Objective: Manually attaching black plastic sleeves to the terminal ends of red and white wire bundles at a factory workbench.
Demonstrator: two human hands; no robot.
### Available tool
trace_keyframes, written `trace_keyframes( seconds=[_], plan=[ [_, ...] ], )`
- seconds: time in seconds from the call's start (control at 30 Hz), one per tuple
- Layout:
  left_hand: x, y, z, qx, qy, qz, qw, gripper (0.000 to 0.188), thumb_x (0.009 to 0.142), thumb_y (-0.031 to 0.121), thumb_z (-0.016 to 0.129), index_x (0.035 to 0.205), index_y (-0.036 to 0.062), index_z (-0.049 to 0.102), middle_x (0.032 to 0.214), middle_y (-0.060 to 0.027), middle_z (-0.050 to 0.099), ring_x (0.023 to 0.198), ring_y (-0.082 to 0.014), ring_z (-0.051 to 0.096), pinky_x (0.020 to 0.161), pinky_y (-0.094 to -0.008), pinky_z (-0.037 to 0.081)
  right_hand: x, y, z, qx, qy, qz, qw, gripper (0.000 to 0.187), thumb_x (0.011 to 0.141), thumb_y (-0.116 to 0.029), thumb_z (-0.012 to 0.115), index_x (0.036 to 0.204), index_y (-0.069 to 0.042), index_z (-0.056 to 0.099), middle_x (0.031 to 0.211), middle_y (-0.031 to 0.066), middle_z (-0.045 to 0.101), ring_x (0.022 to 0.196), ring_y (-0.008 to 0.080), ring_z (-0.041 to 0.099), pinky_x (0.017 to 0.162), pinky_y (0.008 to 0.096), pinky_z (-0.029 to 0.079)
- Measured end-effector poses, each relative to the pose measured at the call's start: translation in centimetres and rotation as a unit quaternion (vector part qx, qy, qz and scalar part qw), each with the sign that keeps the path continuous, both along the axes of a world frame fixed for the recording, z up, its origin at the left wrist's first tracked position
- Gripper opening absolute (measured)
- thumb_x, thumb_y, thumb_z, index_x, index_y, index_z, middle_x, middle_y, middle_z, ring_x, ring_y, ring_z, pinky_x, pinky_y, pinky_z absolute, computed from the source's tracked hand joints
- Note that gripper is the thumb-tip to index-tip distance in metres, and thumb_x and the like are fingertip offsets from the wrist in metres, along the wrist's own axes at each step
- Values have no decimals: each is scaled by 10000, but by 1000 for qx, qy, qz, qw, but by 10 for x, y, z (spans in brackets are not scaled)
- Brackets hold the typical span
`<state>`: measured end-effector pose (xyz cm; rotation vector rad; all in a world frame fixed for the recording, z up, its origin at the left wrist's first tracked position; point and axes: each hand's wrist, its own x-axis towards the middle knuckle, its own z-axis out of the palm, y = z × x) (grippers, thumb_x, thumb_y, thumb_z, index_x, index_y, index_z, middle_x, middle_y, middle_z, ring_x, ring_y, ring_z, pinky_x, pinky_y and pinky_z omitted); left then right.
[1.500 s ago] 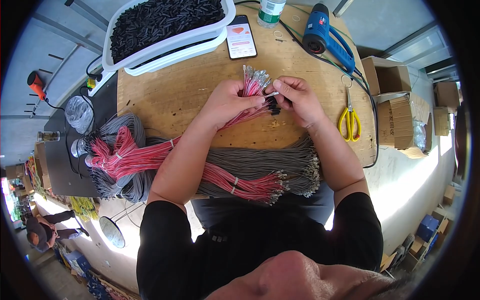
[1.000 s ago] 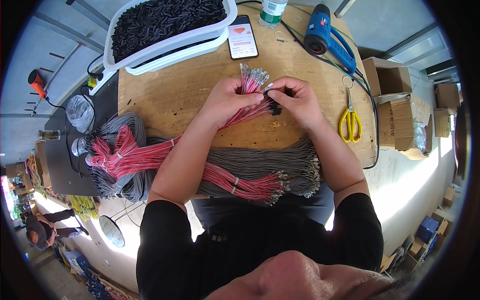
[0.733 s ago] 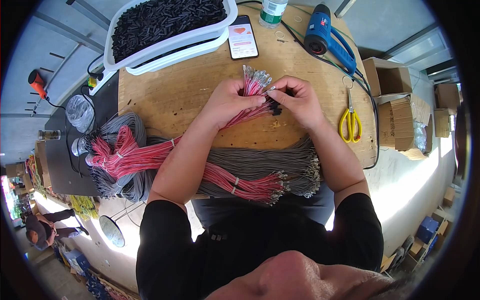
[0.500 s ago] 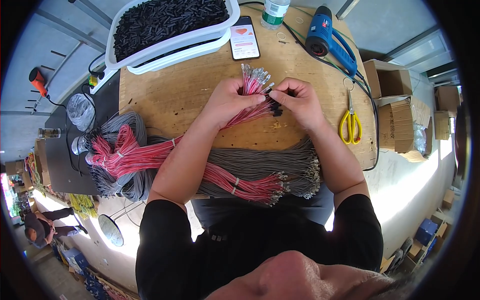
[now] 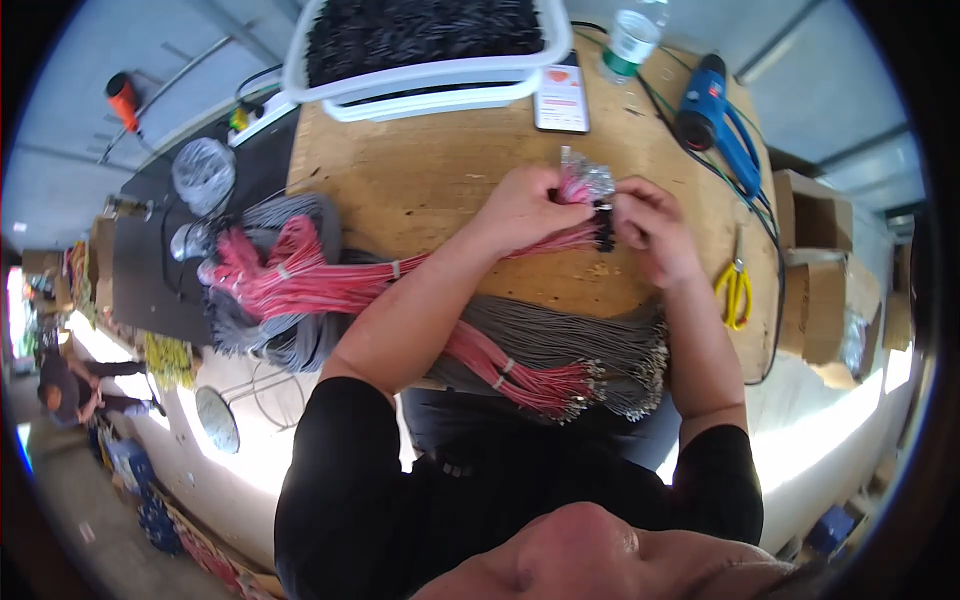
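Wooden counter (image 5: pixel 400 150) carried all items noted below. Grey cable bundle (image 5: pixel 560 325): lay along the near edge, its looped end reaching out past the left edge. Stacked white tubs (image 5: pixel 430 72): at the far edge, toward the far left corner; upper one filled with short black tubes (image 5: pixel 420 35). Pink wire bundle (image 5: pixel 330 285): tied with pale bands, lay across the grey cables from the left edge. One branch ended near the near edge; another passed the left forearm to the hands, about midway between the far and near edges, right of centre.

Blue heat gun (image 5: pixel 710 110): near the far right corner. Left hand (image 5: pixel 530 210): clamped on the raised pink branch, thumb across it. Right hand (image 5: pixel 655 228): just beside that branch, fingers curled with tips close together; could not tell whether a wire was pinched between them. Clear bottle (image 5: pixel 630 45) and phone (image 5: pixel 562 100), screen lit: by the far edge. Yellow-handled scissors (image 5: pixel 736 270): just inside the right edge. Black sleeves (image 5: pixel 605 230): between the hands. Metal terminals (image 5: pixel 590 180): clustered above the left hand, blurred.
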<state>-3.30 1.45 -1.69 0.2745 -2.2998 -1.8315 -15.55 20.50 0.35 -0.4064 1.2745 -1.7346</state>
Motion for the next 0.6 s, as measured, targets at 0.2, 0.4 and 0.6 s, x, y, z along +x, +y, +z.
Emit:
trace_keyframes(
  seconds=[0.2, 0.4, 0.6],
  plan=[
    [1, 6, 15, 92, -26, 4, 995, 207, 807, 206, 778, 814, 12, 704, 669, -40, 655, 628, -90, 592, 595, -298, 491, -47, 20, -36, -147, -241, -55, 958, 288, 875, 105, 504, 1149, 35, 552, 1055, 104, 564, 733, 110, 479, 576, 199, 388],
    [9, 1, 19, 81, -21, 37, 996, 255, 743, 218, 793, 767, -20, 704, 664, -107, 692, 609, -171, 668, 591, -331, 520, -63, 21, -59, -246, -315, -43, 916, 278, 1017, 46, 422, 1290, 63, 474, 1098, 140, 522, 683, 104, 433, 506, 195, 366],
    [5, 5, 16, 166, -5, 28, 986, 189, 732, 126, 787, 732, -34, 686, 652, -99, 685, 573, -157, 640, 549, -326, 499, -68, 21, -62, -215, -252, 26, 943, 260, 1052, -21, 425, 1295, 45, 490, 1125, 137, 549, 670, 85, 424, 515, 197, 364]
  ],
)
